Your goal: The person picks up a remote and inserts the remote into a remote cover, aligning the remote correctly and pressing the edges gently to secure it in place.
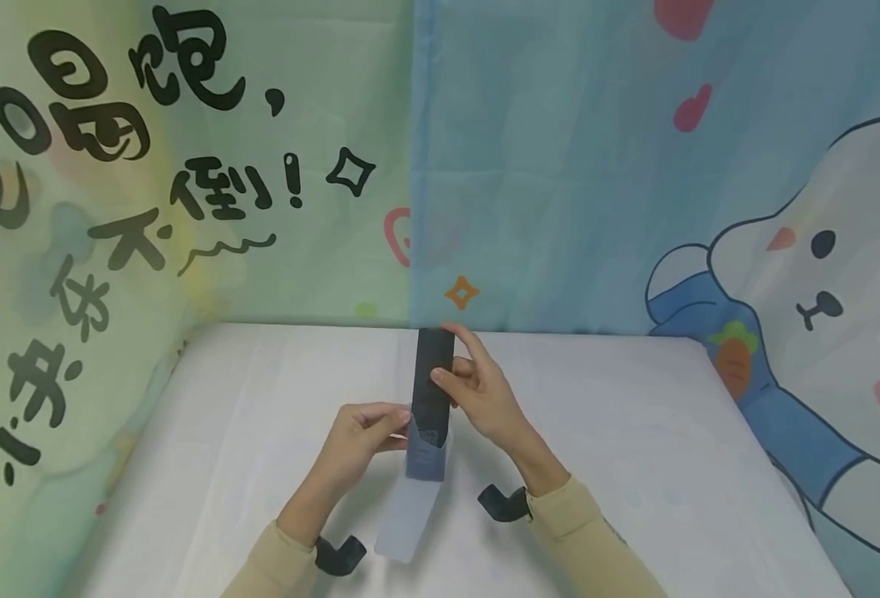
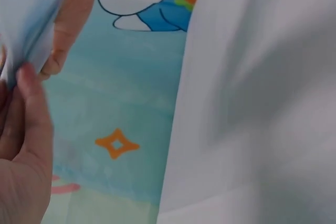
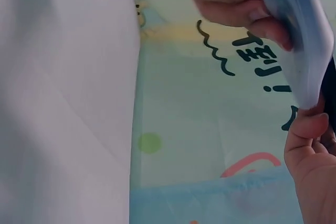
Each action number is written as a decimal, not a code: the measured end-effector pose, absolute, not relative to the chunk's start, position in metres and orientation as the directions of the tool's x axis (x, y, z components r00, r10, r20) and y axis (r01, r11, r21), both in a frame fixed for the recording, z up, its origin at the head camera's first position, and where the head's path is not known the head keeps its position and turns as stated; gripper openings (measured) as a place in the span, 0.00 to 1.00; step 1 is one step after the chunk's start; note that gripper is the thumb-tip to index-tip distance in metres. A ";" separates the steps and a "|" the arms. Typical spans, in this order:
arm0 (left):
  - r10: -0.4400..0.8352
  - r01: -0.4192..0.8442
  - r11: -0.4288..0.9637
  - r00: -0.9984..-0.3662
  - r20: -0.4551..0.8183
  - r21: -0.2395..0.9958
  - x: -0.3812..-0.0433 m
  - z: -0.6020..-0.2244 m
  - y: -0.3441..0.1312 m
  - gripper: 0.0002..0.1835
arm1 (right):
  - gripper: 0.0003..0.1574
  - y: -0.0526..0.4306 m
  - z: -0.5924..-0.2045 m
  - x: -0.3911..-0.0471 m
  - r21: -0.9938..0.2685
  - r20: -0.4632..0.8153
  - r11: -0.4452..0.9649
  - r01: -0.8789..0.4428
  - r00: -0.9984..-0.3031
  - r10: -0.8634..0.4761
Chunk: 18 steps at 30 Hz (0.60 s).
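A long, flat black item (image 1: 432,357) stands upright above the table, its lower end inside a translucent pale-blue sleeve (image 1: 426,461). From the sleeve's bottom a pale flap (image 1: 408,519) hangs toward the front. My left hand (image 1: 361,436) pinches the sleeve's left edge between thumb and fingers. My right hand (image 1: 484,394) grips the black item from the right, forefinger stretched to its top. In the right wrist view the sleeve (image 3: 304,35) hides most of the black item. What the black item is, I cannot tell.
A white-covered table (image 1: 597,432) lies under both hands. Behind it hangs a printed cloth (image 1: 544,183) with a cartoon animal and lettering. Black curved pieces are at the left wrist (image 1: 341,555) and the right wrist (image 1: 503,503).
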<state>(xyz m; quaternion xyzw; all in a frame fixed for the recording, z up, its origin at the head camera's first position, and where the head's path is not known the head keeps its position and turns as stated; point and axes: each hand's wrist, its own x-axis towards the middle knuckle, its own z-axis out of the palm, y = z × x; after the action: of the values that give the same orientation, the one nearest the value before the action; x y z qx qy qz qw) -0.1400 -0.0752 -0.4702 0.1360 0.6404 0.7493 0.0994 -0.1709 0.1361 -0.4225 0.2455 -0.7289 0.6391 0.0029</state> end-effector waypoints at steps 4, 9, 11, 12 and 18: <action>0.352 0.010 -0.109 -0.935 0.048 0.994 -0.141 -0.471 -0.077 0.16 | 0.38 0.134 -0.425 -0.172 -0.932 0.323 0.052 -0.358 -0.888 -0.326; 0.327 0.007 -0.050 -0.945 0.023 0.999 -0.138 -0.470 -0.074 0.18 | 0.38 0.136 -0.425 -0.173 -0.932 0.329 0.045 -0.361 -0.889 -0.318; 0.312 0.006 -0.045 -0.950 0.020 0.999 -0.137 -0.468 -0.073 0.19 | 0.38 0.136 -0.427 -0.173 -0.933 0.325 0.047 -0.357 -0.892 -0.315; 0.310 0.008 -0.044 -0.951 0.021 0.999 -0.137 -0.468 -0.073 0.20 | 0.38 0.136 -0.427 -0.173 -0.935 0.321 0.044 -0.352 -0.893 -0.317; 0.346 0.025 0.005 -0.938 0.022 1.000 -0.142 -0.467 -0.071 0.28 | 0.40 0.133 -0.431 -0.171 -0.949 0.278 0.044 -0.314 -0.890 -0.360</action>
<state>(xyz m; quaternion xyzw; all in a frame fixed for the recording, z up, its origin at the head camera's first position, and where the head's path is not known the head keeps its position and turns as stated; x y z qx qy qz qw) -0.1421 -0.0713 -0.4671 0.1327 0.6992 0.6929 0.1160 -0.1713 0.1327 -0.4307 0.2333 -0.7221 0.6510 -0.0180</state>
